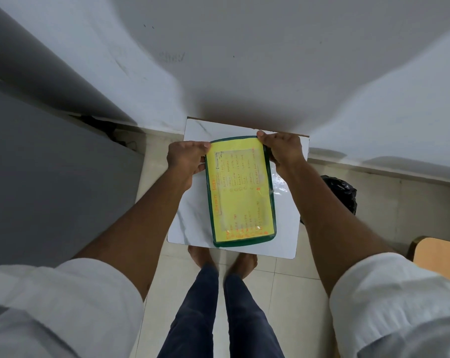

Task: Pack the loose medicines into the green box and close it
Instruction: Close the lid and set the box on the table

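Clasping the green box (240, 239) (lid down) — left hand (183, 157), right hand (283, 148) grip its far corners

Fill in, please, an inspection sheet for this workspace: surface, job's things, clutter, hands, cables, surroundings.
Surface: small white table, bare around the box.
Job's things: green box, lid shut, yellow handwritten sheet on top; no loose medicines seen.
Clutter: nothing seen.
Hands: left hand and right hand grip the box's far corners.
Cables: dark tangle by the wall, unclear.
Surroundings: tiled floor, black bag, wooden furniture edge.
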